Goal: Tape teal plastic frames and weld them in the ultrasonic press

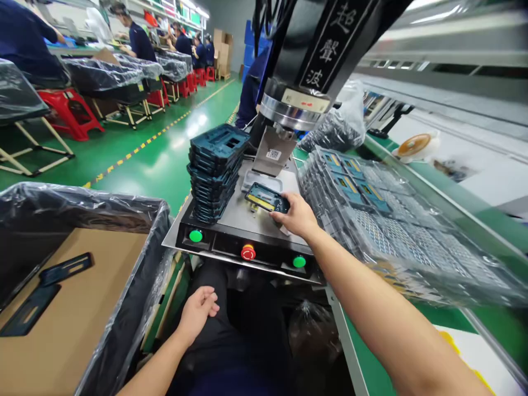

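My right hand (297,215) grips the right end of a dark teal plastic panel (267,197) with a yellow strip, thumb at the near edge. The panel is over the metal worktable of a press, close below the silver press head (273,153). Whether it touches the fixture under it, I cannot tell. My left hand (198,312) rests over my lap, fingers loosely curled together with nothing in them. To the left of the held panel stands a tall stack of dark teal plastic housings (214,176).
Two green buttons (196,236) and a red emergency stop (248,252) line the front. On the left, a plastic-lined bin (103,275) holds two dark panels (31,311) on cardboard. Clear trays (371,203) with panels are stacked at right. Co-workers (140,41) sit far left.
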Tool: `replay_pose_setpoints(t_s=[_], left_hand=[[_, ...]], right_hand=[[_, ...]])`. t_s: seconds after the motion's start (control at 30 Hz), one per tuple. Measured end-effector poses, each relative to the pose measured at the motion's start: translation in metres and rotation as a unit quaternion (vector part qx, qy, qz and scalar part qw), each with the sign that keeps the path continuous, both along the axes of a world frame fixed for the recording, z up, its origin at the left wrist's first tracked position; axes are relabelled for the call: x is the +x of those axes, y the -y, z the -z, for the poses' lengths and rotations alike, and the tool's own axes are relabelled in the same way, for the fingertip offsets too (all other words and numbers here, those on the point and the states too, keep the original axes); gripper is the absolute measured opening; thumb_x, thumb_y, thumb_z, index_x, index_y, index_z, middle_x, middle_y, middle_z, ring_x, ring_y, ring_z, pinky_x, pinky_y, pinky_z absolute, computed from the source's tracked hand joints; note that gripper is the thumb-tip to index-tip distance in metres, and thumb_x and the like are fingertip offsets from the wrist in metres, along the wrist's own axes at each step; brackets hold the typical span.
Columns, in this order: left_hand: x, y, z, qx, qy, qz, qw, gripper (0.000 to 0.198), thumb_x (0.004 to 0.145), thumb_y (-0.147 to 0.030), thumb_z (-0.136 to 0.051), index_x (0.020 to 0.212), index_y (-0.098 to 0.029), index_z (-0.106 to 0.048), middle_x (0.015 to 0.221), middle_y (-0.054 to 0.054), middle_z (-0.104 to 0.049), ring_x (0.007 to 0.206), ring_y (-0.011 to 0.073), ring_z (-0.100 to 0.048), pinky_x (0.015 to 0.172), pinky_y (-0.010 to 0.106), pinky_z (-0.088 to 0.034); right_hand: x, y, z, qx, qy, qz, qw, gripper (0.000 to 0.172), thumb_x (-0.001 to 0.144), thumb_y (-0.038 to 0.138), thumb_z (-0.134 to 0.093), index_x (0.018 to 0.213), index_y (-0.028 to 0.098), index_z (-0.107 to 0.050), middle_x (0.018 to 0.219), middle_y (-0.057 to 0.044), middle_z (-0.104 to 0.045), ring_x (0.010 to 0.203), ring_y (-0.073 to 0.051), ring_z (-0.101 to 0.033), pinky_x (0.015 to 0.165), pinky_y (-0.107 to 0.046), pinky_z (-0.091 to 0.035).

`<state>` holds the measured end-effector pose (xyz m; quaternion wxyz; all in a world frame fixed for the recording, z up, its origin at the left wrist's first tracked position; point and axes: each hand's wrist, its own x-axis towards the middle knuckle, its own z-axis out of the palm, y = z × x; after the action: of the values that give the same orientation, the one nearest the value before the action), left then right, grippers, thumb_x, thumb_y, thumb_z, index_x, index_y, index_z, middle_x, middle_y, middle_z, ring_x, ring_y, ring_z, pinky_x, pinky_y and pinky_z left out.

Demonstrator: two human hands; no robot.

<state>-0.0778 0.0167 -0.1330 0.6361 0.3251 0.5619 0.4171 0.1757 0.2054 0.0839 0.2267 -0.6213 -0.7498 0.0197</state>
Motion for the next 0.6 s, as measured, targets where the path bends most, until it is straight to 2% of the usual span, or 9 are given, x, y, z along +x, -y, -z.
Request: replay_pose_setpoints(t_s=[0.13, 0.27, 0.33, 0.43, 0.5, 0.6], left_hand=[[-0.005, -0.001, 0.004, 0.001, 0.020, 0.011, 1.000, 0.040, 0.073, -0.047, -0.065, 0.096, -0.015, -0.057, 0.064, 0.002, -0.065, 0.053, 0.0127, -0.058, 0.057, 0.027, -0.046], [-0.008, -0.003, 0.011, -0.004, 0.039, 0.021, 0.999, 0.039, 0.075, -0.048, -0.063, 0.096, -0.016, -0.057, 0.063, 0.001, -0.065, 0.052, 0.0125, -0.057, 0.055, 0.027, -0.045], [-0.008, -0.005, 0.015, -0.008, 0.055, 0.019, 0.998, 0.040, 0.073, -0.050, -0.064, 0.095, -0.016, -0.058, 0.065, 0.001, -0.065, 0.053, 0.0133, -0.058, 0.055, 0.027, -0.045], [-0.006, -0.006, 0.021, -0.012, 0.071, 0.004, 0.997, 0.043, 0.071, -0.051, -0.066, 0.096, -0.017, -0.059, 0.070, 0.001, -0.064, 0.057, 0.0149, -0.061, 0.054, 0.027, -0.045], [-0.004, -0.007, 0.022, -0.013, 0.073, -0.013, 0.997, 0.044, 0.069, -0.052, -0.067, 0.095, -0.016, -0.059, 0.071, 0.001, -0.064, 0.057, 0.0152, -0.061, 0.051, 0.027, -0.044], [-0.002, -0.007, 0.021, -0.017, 0.067, -0.041, 0.997, 0.044, 0.068, -0.052, -0.068, 0.093, -0.016, -0.060, 0.071, 0.002, -0.064, 0.055, 0.0150, -0.060, 0.049, 0.026, -0.043]], right_hand=[[0.002, -0.049, -0.012, -0.079, -0.002, 0.055, 0.995, 0.066, 0.067, 0.042, -0.075, 0.122, 0.010, -0.057, 0.118, -0.014, -0.060, 0.107, -0.027, -0.057, 0.096, -0.038, -0.044], [0.010, -0.084, -0.020, -0.138, -0.029, 0.075, 0.987, 0.068, 0.065, 0.040, -0.078, 0.123, 0.010, -0.058, 0.110, -0.012, -0.065, 0.098, -0.024, -0.062, 0.090, -0.033, -0.047], [0.013, -0.096, -0.023, -0.166, -0.044, 0.073, 0.982, 0.067, 0.065, 0.036, -0.078, 0.122, 0.008, -0.058, 0.104, -0.011, -0.067, 0.093, -0.023, -0.063, 0.088, -0.032, -0.048], [0.015, -0.109, -0.025, -0.200, -0.059, 0.049, 0.977, 0.056, 0.066, 0.030, -0.078, 0.115, 0.009, -0.063, 0.097, -0.009, -0.070, 0.088, -0.021, -0.064, 0.084, -0.030, -0.050], [0.015, -0.116, -0.024, -0.206, -0.057, 0.037, 0.976, 0.048, 0.066, 0.028, -0.078, 0.109, 0.011, -0.066, 0.094, -0.007, -0.070, 0.088, -0.020, -0.065, 0.083, -0.029, -0.050], [0.014, -0.124, -0.022, -0.204, -0.047, 0.036, 0.977, 0.047, 0.061, 0.029, -0.081, 0.103, 0.011, -0.069, 0.093, -0.008, -0.071, 0.089, -0.021, -0.064, 0.085, -0.029, -0.050]])
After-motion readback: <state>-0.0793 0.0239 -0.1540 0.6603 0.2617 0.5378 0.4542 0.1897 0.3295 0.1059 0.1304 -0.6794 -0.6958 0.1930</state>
